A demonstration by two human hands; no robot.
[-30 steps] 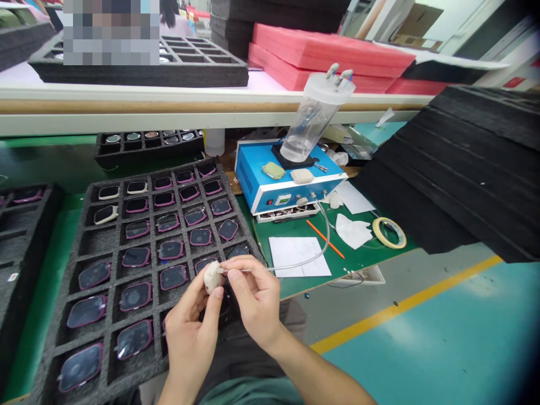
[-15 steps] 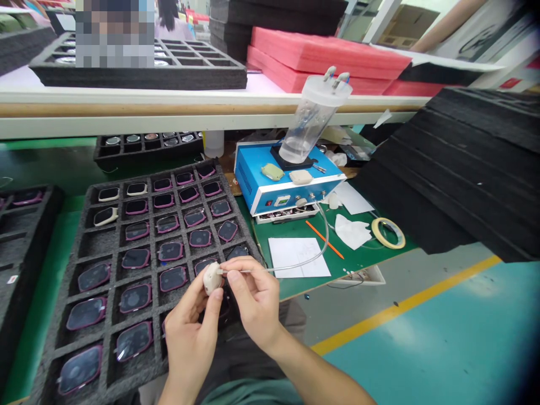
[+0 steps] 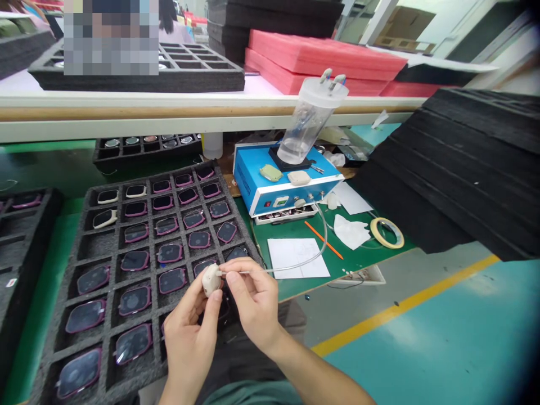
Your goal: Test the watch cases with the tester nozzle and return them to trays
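Note:
My left hand [image 3: 192, 329] pinches a small rounded beige watch case [image 3: 210, 281] between thumb and fingers, edge up, over the near right part of the foam tray [image 3: 108, 337]. In my right hand [image 3: 255, 301], thumb and forefinger close on the end of a thin clear tube [image 3: 301, 264]. The tube's pale tip meets the side of the watch case; whether it goes in, I cannot tell. From there the tube curves back to the front of a blue box [image 3: 257, 183]. Purple-rimmed watches [image 3: 135, 300] and a few beige-rimmed ones [image 3: 104, 218] lie in the tray's compartments.
On the blue box stand a clear cylinder [image 3: 304, 126], a green piece [image 3: 270, 172] and a beige piece [image 3: 299, 178]. White paper [image 3: 297, 259], an orange stick [image 3: 323, 239] and a tape roll [image 3: 373, 232] lie right. Black foam sheets [image 3: 455, 169] jut in at right.
Both hands keep the same hold, with the tube tip against the watch case. The view has shifted slightly. A person's arm at the upper right has gone out of sight.

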